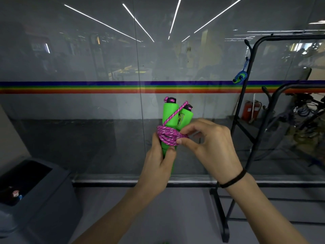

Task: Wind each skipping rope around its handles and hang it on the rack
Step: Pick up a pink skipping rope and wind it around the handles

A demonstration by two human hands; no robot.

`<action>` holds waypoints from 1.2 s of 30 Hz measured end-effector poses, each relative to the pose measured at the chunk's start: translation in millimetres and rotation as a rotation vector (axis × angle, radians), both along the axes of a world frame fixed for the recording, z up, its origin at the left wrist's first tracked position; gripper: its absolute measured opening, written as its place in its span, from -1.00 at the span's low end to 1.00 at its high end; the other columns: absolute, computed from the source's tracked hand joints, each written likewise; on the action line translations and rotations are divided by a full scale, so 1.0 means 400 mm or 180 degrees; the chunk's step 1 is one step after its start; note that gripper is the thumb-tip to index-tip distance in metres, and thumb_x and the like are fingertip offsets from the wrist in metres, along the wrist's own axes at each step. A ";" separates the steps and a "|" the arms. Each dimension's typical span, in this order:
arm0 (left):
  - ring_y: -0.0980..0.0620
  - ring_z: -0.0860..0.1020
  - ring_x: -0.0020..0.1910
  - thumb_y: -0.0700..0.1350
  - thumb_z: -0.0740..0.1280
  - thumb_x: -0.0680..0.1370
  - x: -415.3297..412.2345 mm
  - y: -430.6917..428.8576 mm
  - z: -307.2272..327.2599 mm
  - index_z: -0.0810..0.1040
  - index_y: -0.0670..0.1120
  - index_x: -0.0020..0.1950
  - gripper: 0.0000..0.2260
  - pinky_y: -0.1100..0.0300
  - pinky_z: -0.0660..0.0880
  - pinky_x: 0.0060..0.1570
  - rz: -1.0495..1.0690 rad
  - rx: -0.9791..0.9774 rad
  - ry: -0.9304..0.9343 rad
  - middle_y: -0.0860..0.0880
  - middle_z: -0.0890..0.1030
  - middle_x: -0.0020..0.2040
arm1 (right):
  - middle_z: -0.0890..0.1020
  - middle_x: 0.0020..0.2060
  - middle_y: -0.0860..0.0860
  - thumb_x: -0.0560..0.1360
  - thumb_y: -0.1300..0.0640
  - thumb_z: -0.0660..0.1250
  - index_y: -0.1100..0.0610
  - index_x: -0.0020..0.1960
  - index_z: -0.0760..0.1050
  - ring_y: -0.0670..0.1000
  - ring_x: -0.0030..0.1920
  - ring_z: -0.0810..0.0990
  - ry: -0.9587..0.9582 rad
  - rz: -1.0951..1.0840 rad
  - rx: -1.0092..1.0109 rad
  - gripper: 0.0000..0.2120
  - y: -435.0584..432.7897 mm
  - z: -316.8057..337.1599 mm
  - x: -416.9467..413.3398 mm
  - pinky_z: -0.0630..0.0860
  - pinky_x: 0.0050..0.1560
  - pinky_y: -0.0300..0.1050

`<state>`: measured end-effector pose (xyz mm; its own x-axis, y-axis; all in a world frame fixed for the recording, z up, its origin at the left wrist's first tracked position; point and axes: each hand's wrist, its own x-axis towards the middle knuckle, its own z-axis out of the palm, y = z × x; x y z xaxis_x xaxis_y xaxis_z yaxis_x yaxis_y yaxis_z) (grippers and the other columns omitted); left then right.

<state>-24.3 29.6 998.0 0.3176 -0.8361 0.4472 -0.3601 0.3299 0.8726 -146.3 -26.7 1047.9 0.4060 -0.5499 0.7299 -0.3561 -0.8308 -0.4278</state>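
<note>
Up close, left hand grips the lower end of two green handles, which stand upright side by side, fingers curled round them. Right hand, black band on wrist, pinches the pink rope coiled round the handles' middle with thumb and forefinger. Grey bin near left. Farther right, black rack, blue-green rope bundle hanging on a hook. Glass wall with rainbow stripe behind.

Office-like hall: glass wall with rainbow stripe, black rack at 3 o'clock, grey bin at 8 o'clock.
</note>
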 end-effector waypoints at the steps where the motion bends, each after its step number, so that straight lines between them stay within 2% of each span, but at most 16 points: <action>1: 0.04 0.42 -0.28 0.15 0.10 0.39 0.002 -0.002 -0.001 0.34 0.27 0.06 -0.75 0.04 0.40 -0.34 0.0016 0.0012 0.0021 -0.28 0.51 -0.15 | 0.63 -0.26 -0.02 0.30 0.14 0.52 0.12 -0.18 0.61 -0.06 -0.25 0.59 0.0041 0.0027 -0.0007 -0.86 -0.002 -0.001 0.002 0.52 -0.16 -0.24; 3: 0.04 0.43 -0.27 0.13 0.11 0.41 0.005 -0.005 -0.002 0.35 0.27 0.07 -0.76 0.04 0.41 -0.31 0.0009 0.0041 0.0047 -0.25 0.51 -0.15 | 0.61 -0.25 -0.02 0.34 0.17 0.49 0.13 -0.17 0.57 -0.04 -0.25 0.59 0.0129 0.0065 -0.0004 -0.88 -0.007 -0.004 0.006 0.57 -0.16 -0.11; 7: -0.01 0.48 -0.26 0.04 0.13 0.50 0.005 -0.008 -0.008 0.37 0.26 0.09 -0.80 -0.18 0.49 -0.23 -0.0028 0.0179 0.0162 -0.24 0.54 -0.13 | 0.57 -0.29 0.01 0.39 0.21 0.41 0.14 -0.18 0.48 0.01 -0.30 0.55 0.0409 -0.0111 -0.0199 -0.90 -0.013 -0.009 0.018 0.55 -0.24 -0.01; 10: -0.02 0.54 -0.18 0.02 0.14 0.55 0.008 -0.011 -0.017 0.39 0.26 0.05 -0.85 -0.10 0.55 -0.17 -0.0131 0.0248 0.0312 0.01 0.56 -0.15 | 0.46 -0.42 -0.02 0.38 0.25 0.36 0.18 -0.23 0.39 0.01 -0.46 0.42 0.0469 -0.0331 -0.0474 -0.87 -0.011 -0.017 0.031 0.34 -0.48 -0.16; 12: 0.00 0.57 -0.17 -0.05 0.14 0.60 0.012 -0.014 -0.023 0.41 0.19 0.06 -0.86 0.04 0.58 -0.18 -0.0140 0.0297 0.0392 0.05 0.57 -0.14 | 0.36 -0.46 -0.07 0.36 0.26 0.31 0.16 -0.24 0.34 -0.03 -0.52 0.28 0.0502 -0.0431 -0.0562 -0.87 -0.008 -0.017 0.041 0.09 -0.54 -0.33; 14: 0.06 0.57 -0.19 -0.12 0.14 0.61 0.015 -0.016 -0.027 0.41 0.15 0.07 -0.83 0.14 0.58 -0.21 -0.0128 0.0342 0.0410 0.03 0.57 -0.12 | 0.33 -0.47 -0.07 0.34 0.26 0.27 0.18 -0.21 0.33 -0.04 -0.55 0.22 0.0519 -0.0470 -0.0565 -0.90 -0.010 -0.020 0.047 -0.01 -0.52 -0.42; 17: 0.07 0.56 -0.23 -0.02 0.16 0.55 0.013 -0.018 -0.029 0.42 0.17 0.07 -0.85 0.04 0.58 -0.20 -0.0123 0.0375 0.0432 -0.02 0.59 -0.12 | 0.46 -0.45 0.02 0.35 0.32 0.27 0.22 -0.16 0.38 0.08 -0.54 0.38 0.0540 -0.0500 -0.0470 -0.89 -0.016 -0.032 0.054 0.12 -0.55 -0.26; 20: 0.00 0.57 -0.20 0.06 0.16 0.48 0.009 -0.020 -0.030 0.44 0.12 0.09 -0.78 -0.06 0.56 -0.18 -0.0052 0.0391 0.0447 -0.10 0.60 -0.09 | 0.58 -0.38 0.09 0.35 0.34 0.32 0.22 -0.13 0.44 0.14 -0.46 0.53 0.0411 -0.0639 -0.0385 -0.88 -0.021 -0.039 0.061 0.25 -0.48 -0.21; 25: -0.03 0.50 -0.30 -0.12 0.15 0.59 -0.006 -0.025 -0.028 0.43 -0.05 0.07 -0.89 -0.02 0.52 -0.28 0.0094 0.0410 0.0722 -0.23 0.56 -0.16 | 0.59 -0.31 0.11 0.36 0.27 0.36 0.22 -0.20 0.49 0.15 -0.33 0.56 0.0303 -0.0683 -0.0043 -0.95 -0.035 -0.035 0.060 0.40 -0.32 -0.11; 28: -0.06 0.54 -0.26 -0.10 0.16 0.59 -0.005 -0.032 -0.030 0.43 -0.06 0.08 -0.88 0.00 0.54 -0.26 0.0124 0.0472 0.0787 -0.29 0.58 -0.08 | 0.58 -0.33 0.09 0.34 0.25 0.39 0.19 -0.23 0.49 0.12 -0.30 0.54 0.0474 -0.0761 -0.0109 -0.92 -0.035 -0.037 0.058 0.38 -0.33 -0.13; 32: -0.09 0.62 -0.10 -0.04 0.15 0.59 0.005 -0.037 -0.034 0.41 -0.02 0.12 -0.85 0.10 0.59 -0.23 0.0115 0.0548 0.0669 -0.16 0.60 -0.02 | 0.57 -0.34 0.07 0.40 0.19 0.36 0.20 -0.16 0.48 0.12 -0.31 0.55 0.0795 -0.0693 -0.0260 -0.91 -0.023 -0.033 0.053 0.29 -0.32 -0.18; 36: -0.10 0.62 -0.07 -0.04 0.17 0.59 0.010 -0.028 -0.034 0.38 0.16 0.00 -0.92 -0.05 0.60 -0.12 0.0043 0.0573 0.0559 -0.10 0.60 -0.04 | 0.48 -0.41 0.05 0.44 0.23 0.27 0.24 -0.06 0.42 0.21 -0.36 0.56 0.0933 -0.0620 -0.0345 -0.89 -0.025 -0.032 0.054 0.17 -0.47 -0.16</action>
